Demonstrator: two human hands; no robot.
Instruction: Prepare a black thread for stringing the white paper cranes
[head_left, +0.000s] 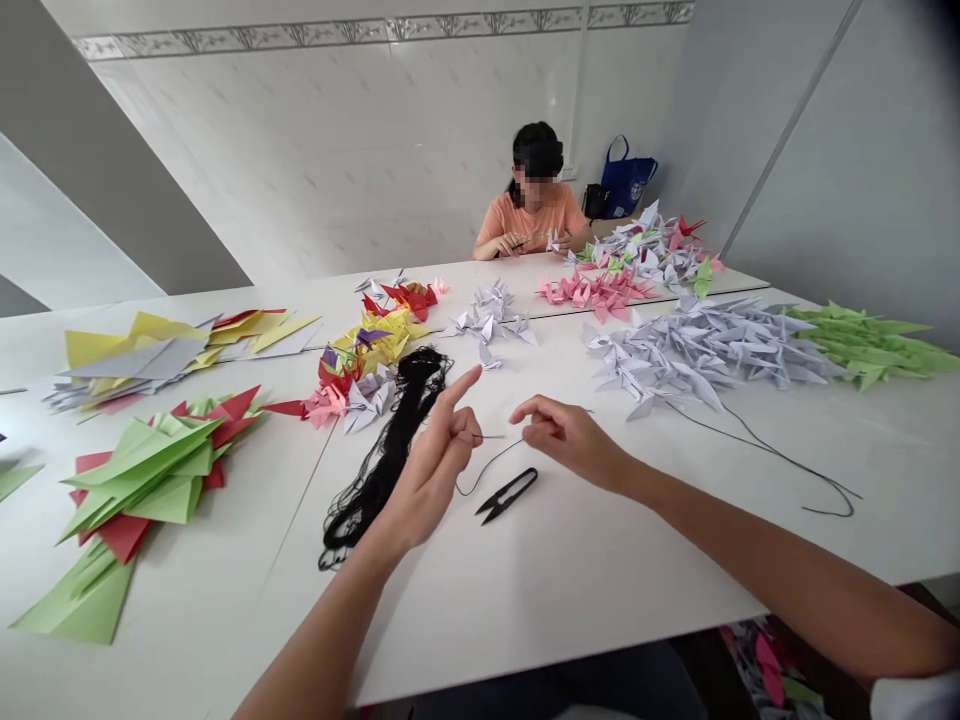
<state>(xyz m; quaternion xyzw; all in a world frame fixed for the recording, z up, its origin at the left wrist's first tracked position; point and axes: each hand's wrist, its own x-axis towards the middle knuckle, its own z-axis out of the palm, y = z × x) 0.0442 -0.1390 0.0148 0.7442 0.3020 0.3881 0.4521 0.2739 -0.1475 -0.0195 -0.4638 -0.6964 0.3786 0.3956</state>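
White table (600, 570) stretches off from its near edge, and first up are the black snips (496, 504), lying just below your hands, tips angled towards that edge. Now your left hand (435, 450): thumb and fingertip pinched on a thin needle (493, 436), index finger stretched out and upward. Across from it, your right hand (566, 440) has fingertips closed on the black thread (491, 461), which sags between your two hands. A black skein (412, 400) runs right beside your left hand, while green and red sheets (157, 465) fan out towards the table's left edge. Farther on, white cranes (705, 345) heap up on the right, green cranes (870, 345) beside them. Past those, pink cranes (596, 290) lie near the far edge, where a person (534, 220) in an orange top sits, a blue bag (626, 187) behind.
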